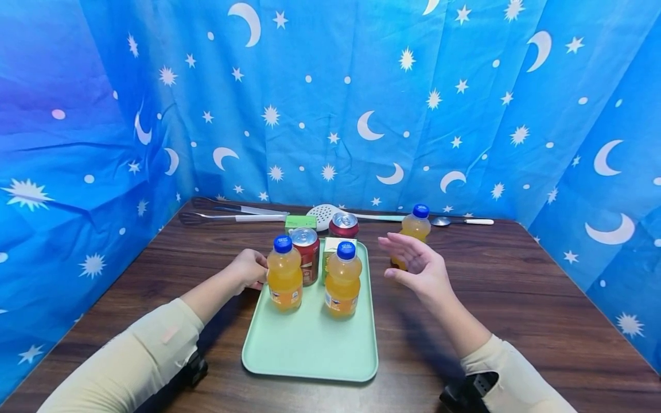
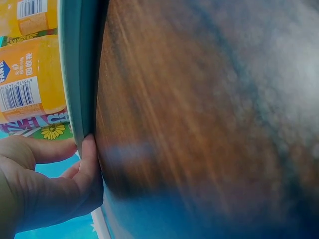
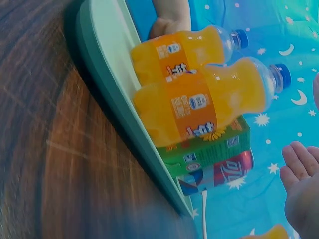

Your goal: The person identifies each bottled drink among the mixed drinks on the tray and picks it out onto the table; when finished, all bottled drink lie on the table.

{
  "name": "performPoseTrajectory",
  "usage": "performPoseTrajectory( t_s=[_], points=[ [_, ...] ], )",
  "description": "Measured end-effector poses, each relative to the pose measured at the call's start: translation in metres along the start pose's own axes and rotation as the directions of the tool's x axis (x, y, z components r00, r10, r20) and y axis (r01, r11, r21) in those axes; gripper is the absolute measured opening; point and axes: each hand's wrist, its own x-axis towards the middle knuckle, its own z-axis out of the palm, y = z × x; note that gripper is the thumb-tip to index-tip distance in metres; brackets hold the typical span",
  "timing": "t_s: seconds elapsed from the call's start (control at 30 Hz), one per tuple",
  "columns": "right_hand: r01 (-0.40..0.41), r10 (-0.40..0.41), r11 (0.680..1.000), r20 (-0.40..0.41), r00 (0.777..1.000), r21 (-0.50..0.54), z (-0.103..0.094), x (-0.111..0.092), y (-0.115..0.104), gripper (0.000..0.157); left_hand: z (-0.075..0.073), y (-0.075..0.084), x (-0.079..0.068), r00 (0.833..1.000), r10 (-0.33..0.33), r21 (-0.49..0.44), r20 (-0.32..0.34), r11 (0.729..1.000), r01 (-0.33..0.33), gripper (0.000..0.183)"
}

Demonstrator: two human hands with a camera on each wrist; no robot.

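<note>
Pale-green rectangular plastic tray [image 1: 310,355], flat on the dark wood-grain table [image 1: 439,378], bare end towards us: stiff, we'd say, and weighty loaded, so best gripped by both long rims. On it stand two blue-capped, orange-filled plastic bottles [image 1: 342,287], probably slick and tippy. Our left hand [image 1: 248,269] pinches the left rim, thumb against finger! Our right hand [image 1: 420,267], wide open, holds nothing, just short of a third such bottle [image 1: 419,226] off the tray's right side; we'd favour its waist.
</note>
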Motion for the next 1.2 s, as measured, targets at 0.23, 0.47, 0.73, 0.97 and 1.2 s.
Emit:
performPoseTrajectory(
  t_s=[0.23,0.47,0.73,0.97,1.2],
  points=[
    [-0.047,0.047,0.999,0.009,0.999,-0.010,0.012,0.001,0.000,0.057,0.000,0.000,0.001,1.000,0.004,0.004,0.003,1.000,-0.004,0.029],
    [-0.093,0.093,0.995,0.026,0.995,-0.030,0.021,0.001,0.003,0.058,-0.001,0.000,0.001,1.000,-0.002,0.008,0.002,1.000,0.002,0.029],
    [-0.137,0.138,0.990,0.019,0.990,-0.011,0.029,0.001,0.007,0.059,-0.001,0.000,-0.001,1.000,-0.002,0.011,0.000,1.000,0.002,0.030],
    [-0.176,0.176,0.984,0.016,0.984,-0.003,0.035,0.001,0.011,0.057,-0.001,0.001,-0.001,1.000,-0.003,0.012,0.003,1.000,0.003,0.030],
    [-0.144,0.144,0.989,0.033,0.989,-0.016,0.039,0.002,0.014,0.056,-0.001,0.001,-0.001,1.000,-0.016,0.007,0.000,1.000,0.016,0.032]
  ],
)
